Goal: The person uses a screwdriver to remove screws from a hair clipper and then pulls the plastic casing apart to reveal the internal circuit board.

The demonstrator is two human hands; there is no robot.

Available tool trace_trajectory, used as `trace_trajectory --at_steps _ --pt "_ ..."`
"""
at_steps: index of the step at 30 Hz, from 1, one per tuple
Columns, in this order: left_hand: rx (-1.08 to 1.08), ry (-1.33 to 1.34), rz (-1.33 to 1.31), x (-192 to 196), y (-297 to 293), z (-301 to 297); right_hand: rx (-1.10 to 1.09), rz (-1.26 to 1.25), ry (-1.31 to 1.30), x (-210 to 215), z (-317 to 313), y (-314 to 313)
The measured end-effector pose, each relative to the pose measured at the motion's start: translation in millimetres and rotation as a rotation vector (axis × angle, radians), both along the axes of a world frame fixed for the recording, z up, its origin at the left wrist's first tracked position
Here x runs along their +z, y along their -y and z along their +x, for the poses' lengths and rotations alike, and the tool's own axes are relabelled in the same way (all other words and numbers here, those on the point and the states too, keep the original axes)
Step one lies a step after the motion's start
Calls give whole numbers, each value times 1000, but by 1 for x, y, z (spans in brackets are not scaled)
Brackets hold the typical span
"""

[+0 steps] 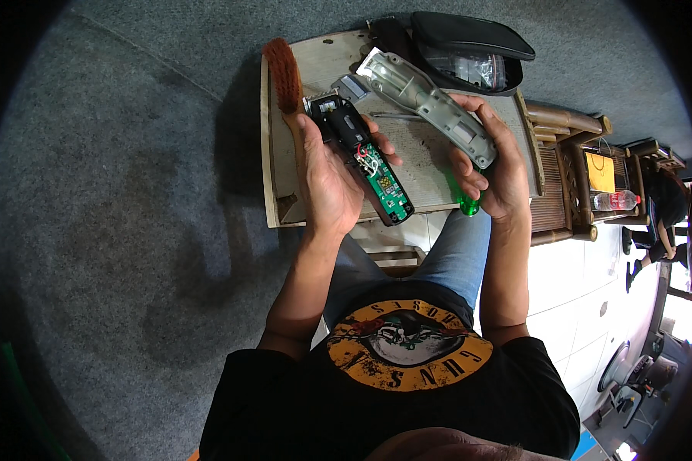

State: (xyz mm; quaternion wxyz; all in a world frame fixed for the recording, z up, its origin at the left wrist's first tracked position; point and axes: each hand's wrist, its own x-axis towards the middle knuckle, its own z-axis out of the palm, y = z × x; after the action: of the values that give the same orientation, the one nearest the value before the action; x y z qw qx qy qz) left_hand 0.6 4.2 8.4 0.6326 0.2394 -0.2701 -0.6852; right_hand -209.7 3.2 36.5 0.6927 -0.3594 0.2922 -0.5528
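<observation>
My left hand (pixel 332 184) is closed around the lower half of an opened hair clipper (pixel 361 157), whose green circuit board, red and white wires and black motor part lie bare. In my right hand (pixel 496 157) is the clipper's pale grey housing half (pixel 430 104), its hollow inner side turned up. The two parts are apart, both held above a small worn table (pixel 315 58). Between them on the tabletop lies a thin metal screwdriver shaft (pixel 398 116); a green transparent handle (pixel 469 203) shows below my right hand. A detached clipper blade (pixel 351 87) rests beyond the clipper.
A brush with reddish bristles (pixel 283 73) lies along the table's left edge. At the back right stands an open black case (pixel 469 58) with plastic bags inside. To the right, a bamboo bench (pixel 550 173) bears a yellow bag (pixel 600 172) and a bottle (pixel 617 201). Another person (pixel 661 203) sits farther off.
</observation>
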Motion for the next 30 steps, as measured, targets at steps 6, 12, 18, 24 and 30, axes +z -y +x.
trace_trajectory --at_steps 6,12,18,24,30 --pt "-100 56 -43 3 -2 3 -2 -6 -2 0 0 0" --pt "-267 -180 -102 0 1 16 5 -21 6 -1 0 0" --pt "-128 -246 -75 3 -3 11 -7 -8 -31 0 2 0" --pt "14 -185 29 3 0 5 -11 -10 -36 1 2 0" --pt "-213 -324 -139 -8 5 15 -13 -17 -37 0 1 1"
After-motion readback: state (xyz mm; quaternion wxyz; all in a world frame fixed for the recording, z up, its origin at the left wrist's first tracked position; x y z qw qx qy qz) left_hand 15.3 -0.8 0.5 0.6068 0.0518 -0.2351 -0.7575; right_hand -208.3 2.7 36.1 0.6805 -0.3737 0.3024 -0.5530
